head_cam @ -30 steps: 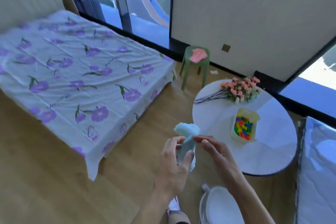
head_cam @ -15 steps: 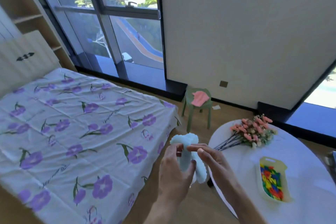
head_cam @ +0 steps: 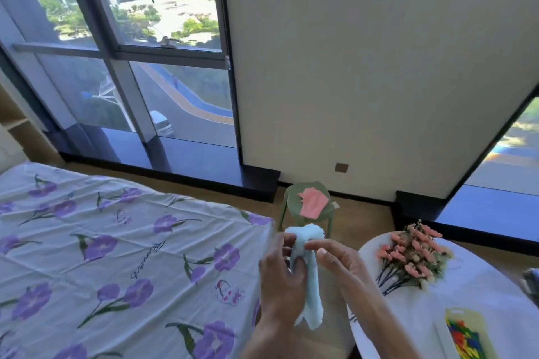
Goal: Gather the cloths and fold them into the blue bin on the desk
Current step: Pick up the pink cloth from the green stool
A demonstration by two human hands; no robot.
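A light blue cloth (head_cam: pixel 309 294) hangs bunched between both hands, low in the middle of the view. My left hand (head_cam: pixel 281 277) grips it from the left and my right hand (head_cam: pixel 339 262) pinches its upper part from the right. A pink cloth (head_cam: pixel 312 202) lies flat on the seat of a green stool (head_cam: pixel 291 198) beyond my hands, near the wall. No blue bin or desk is in sight.
A bed with a purple-flowered sheet (head_cam: pixel 116 256) fills the left. A round white table (head_cam: pixel 481 294) at the right carries pink flowers (head_cam: pixel 414 253) and a yellow tray of coloured pieces (head_cam: pixel 466 332). Tall windows (head_cam: pixel 145 67) and a white wall stand ahead.
The view has tilted upward, so the windows and wall fill more of the frame. Both hands still hold the light blue cloth; the stool with the pink cloth looks closer.
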